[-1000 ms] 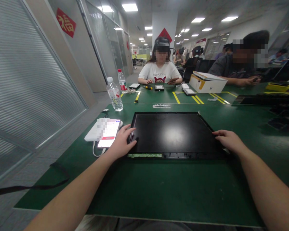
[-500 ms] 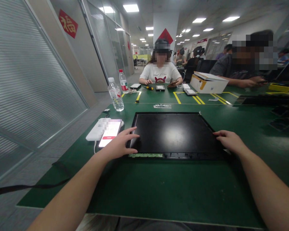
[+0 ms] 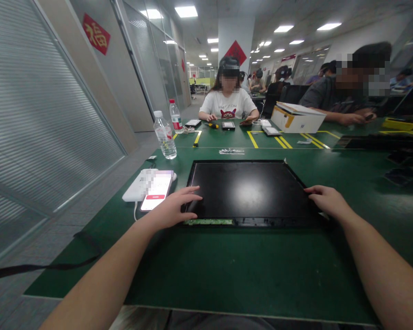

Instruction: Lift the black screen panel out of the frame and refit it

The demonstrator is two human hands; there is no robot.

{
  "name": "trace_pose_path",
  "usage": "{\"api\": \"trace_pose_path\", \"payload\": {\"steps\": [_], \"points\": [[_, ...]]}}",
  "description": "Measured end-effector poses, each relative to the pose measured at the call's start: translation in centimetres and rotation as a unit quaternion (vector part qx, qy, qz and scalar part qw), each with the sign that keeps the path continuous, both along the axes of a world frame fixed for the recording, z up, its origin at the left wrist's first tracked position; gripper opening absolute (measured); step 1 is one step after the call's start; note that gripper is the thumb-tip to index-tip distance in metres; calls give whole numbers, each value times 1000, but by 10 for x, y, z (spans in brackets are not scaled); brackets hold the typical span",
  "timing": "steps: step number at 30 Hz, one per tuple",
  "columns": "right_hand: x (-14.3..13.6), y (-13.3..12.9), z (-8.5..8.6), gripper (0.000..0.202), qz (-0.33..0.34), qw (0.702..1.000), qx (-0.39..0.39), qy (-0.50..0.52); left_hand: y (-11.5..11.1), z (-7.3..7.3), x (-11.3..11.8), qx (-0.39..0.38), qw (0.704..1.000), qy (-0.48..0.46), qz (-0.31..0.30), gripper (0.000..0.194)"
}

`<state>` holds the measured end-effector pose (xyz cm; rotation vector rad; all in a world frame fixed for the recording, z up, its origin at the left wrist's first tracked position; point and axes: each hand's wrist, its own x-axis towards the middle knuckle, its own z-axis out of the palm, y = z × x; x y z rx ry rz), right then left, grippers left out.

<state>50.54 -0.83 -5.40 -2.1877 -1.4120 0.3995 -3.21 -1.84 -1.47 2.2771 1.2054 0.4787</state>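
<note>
A black LCD display panel (image 3: 244,190) lies flat on the green table in front of me, with a green circuit strip (image 3: 209,222) along its near edge. At its left edge is my left hand (image 3: 175,207), fingers spread, the tips reaching over the frame onto the screen's near left corner. The thumb and fingers of my right hand (image 3: 326,201) are closed on the panel's right edge; its lower fingers are hidden. A phone with a lit screen (image 3: 157,190) rests beside my left hand, partly over a white device (image 3: 134,188) with a cable.
Two plastic bottles, one clear-capped (image 3: 165,137) and one red-capped (image 3: 175,118), stand at the back left. Small light scraps (image 3: 231,151) lie behind the panel. Across the green table (image 3: 227,270), a co-worker sits near hard drives (image 3: 228,125) and a white box (image 3: 298,118).
My left hand has shifted slightly right and down, its fingers further over the panel's left edge. My right hand and the panel look unmoved.
</note>
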Motion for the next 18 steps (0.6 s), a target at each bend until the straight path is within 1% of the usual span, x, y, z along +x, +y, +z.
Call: {"api": "trace_pose_path", "payload": {"steps": [8,15,18], "points": [[-1,-1,0,28,-3,1000,5,-1,-1,-1,0,23,999,0,-33,43],[0,-1,-4,31,-6,1000,15,-11,-3,-2,1,29,999,2,-36,43],[-1,-1,-5,31,-6,1000,19,-14,-3,-2,1,33,999,1,-34,38]]}}
